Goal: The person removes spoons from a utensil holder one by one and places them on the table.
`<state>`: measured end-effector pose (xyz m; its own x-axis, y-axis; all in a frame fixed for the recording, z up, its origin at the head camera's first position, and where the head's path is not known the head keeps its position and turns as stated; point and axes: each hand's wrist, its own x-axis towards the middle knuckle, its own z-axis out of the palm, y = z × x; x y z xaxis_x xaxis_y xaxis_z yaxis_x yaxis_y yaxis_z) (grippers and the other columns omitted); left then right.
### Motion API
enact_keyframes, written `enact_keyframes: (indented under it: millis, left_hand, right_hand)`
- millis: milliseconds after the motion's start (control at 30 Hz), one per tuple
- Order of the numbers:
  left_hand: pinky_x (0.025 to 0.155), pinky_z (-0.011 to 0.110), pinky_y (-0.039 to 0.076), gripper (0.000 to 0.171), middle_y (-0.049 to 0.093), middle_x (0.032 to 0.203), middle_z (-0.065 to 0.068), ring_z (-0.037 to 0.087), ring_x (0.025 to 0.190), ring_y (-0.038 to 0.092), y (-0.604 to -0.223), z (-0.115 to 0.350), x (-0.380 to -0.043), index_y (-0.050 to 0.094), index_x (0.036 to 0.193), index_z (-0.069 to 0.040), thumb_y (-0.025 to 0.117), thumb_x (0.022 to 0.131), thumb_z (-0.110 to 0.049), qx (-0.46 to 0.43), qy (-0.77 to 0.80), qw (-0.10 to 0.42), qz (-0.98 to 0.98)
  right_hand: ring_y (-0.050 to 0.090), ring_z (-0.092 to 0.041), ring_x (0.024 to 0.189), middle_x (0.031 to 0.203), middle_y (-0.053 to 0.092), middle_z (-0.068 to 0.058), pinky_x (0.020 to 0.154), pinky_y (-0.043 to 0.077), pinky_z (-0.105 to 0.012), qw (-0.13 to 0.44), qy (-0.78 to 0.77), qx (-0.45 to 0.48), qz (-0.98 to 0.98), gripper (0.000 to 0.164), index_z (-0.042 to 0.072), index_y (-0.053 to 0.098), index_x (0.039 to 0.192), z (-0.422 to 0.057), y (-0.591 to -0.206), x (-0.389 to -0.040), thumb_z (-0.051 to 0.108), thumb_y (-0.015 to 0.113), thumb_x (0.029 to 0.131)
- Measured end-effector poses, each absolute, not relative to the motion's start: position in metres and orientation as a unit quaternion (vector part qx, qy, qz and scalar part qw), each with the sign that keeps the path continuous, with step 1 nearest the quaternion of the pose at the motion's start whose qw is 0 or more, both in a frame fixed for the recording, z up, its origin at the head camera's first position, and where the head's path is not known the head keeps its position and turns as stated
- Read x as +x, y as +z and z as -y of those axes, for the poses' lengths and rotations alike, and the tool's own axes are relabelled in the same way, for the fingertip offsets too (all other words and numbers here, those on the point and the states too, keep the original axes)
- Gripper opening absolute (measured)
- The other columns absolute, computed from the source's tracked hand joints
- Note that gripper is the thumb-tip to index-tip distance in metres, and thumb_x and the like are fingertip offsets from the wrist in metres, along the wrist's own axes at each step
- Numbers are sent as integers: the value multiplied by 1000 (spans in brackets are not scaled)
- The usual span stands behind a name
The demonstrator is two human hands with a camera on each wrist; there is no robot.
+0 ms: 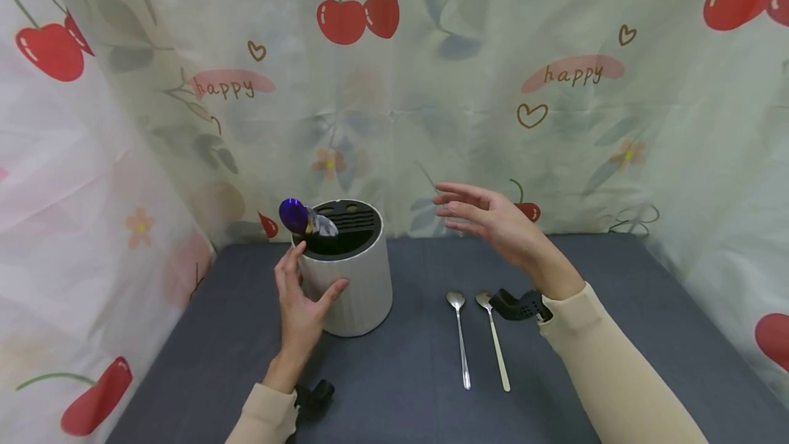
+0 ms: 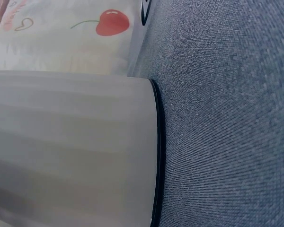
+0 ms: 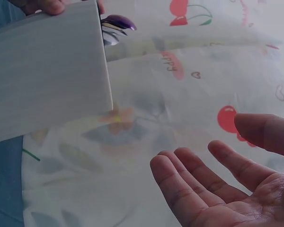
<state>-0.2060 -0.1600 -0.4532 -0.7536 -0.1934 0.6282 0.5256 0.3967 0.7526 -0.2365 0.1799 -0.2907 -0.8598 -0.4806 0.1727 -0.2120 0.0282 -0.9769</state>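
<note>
A white ribbed cylindrical utensil holder [image 1: 360, 293] with a black slotted top [image 1: 351, 214] stands upright on the table. Spoons lean out of its front-left opening, a shiny purple spoon [image 1: 293, 215] highest and silvery ones beside it; their lower parts are hidden inside. My left hand [image 1: 302, 314] holds the holder from the left, thumb across its front and fingers along its side up to the rim. To the right of the holder my right hand [image 1: 487, 218] hangs in the air, palm turned inward, fingers extended and holding nothing.
Two long-handled spoons lie side by side on the dark grey table [image 1: 419, 375]: a silver spoon [image 1: 461, 341] and, right of it, a spoon with a cream handle [image 1: 499, 355]. A cherry-printed curtain [image 1: 394, 88] encloses the table at the back and sides.
</note>
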Motion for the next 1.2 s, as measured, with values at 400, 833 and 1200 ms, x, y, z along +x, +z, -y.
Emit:
enact_keyframes:
  millis: [400,833,1200]
  left_hand:
    - [113,73,28,95,27,160,14,35,150,27,-452,160,-207,35,161,-30,89,84,-18,-108,-538,332,767]
    - [112,74,30,94,28,159,16,36,149,29,-453,161,-208,35,160,-27,90,84,-22,-111,-533,336,768]
    - [114,72,29,94,28,159,15,34,149,28,-453,160,-207,34,161,-29,89,85,-23,-105,-534,333,770]
  right_hand:
    - [55,-30,136,153,50,-15,113,45,-39,129,-643,-265,-706,53,12,42,159,-164,-281,-238,19,57,109]
    - [52,-35,140,149,53,-16,114,44,-42,159,-646,-270,-696,51,11,46,156,-138,-284,-245,17,58,107]
    - [52,-34,139,153,49,-23,115,43,-41,178,-634,-284,-698,51,6,44,157,-100,-283,-251,15,57,108]
